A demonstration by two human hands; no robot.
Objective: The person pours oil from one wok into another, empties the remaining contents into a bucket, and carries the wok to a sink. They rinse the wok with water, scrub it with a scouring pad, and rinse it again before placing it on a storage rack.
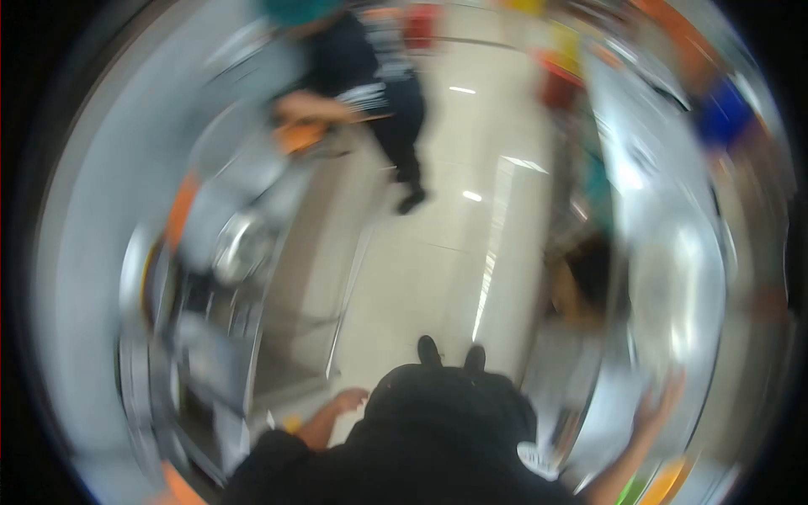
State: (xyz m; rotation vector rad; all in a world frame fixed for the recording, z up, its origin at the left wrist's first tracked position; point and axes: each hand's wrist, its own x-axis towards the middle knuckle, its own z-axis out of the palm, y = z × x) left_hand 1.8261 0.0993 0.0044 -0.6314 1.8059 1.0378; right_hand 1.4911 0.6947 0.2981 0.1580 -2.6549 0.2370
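My left hand (349,400) hangs low at my side, over the floor by the counter on the left. Its fingers are loosely bent, and nothing shows in them. My right hand (661,406) reaches out to the right with its fingers apart, overlapping the edge of the steel counter (673,290) in this view. No object shows in that hand, though it is smeared by motion. Green and orange items (665,481) lie close to the right forearm.
A co-worker (349,63) in dark clothes stands ahead at the left counter, hands near an orange item (299,135). A shiny round metal vessel (244,248) is on that counter. Between the counters runs a pale tiled floor (429,252). Red and yellow containers (562,71) stand farther right.
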